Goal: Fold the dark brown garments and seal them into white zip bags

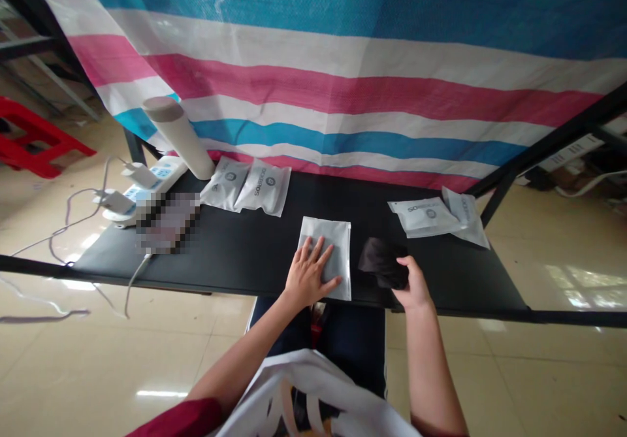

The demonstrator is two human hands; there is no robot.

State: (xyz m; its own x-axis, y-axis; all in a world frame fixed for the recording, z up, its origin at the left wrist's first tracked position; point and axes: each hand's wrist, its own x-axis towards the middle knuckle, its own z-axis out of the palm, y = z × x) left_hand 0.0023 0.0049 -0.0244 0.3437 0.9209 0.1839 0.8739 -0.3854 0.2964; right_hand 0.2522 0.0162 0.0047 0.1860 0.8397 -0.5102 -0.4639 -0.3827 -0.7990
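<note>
My left hand [309, 274] lies with spread fingers on a frosted plastic zip bag [340, 247], which rests flat near the front edge of the black table. To the right, my right hand [414, 285] grips a folded piece of black cloth [382, 264] between thumb and fingers, just over the tabletop. What kind of cloth item it is does not show. Whether the bag under my left palm holds anything is hard to make out.
Two filled printed bags [264, 187] lie at the back left and two more [426, 217] at the right. A white bottle [181, 140], a power strip [147, 192] and a blurred-out device on a cable [134, 280] occupy the left end. A striped sheet [333, 97] hangs behind.
</note>
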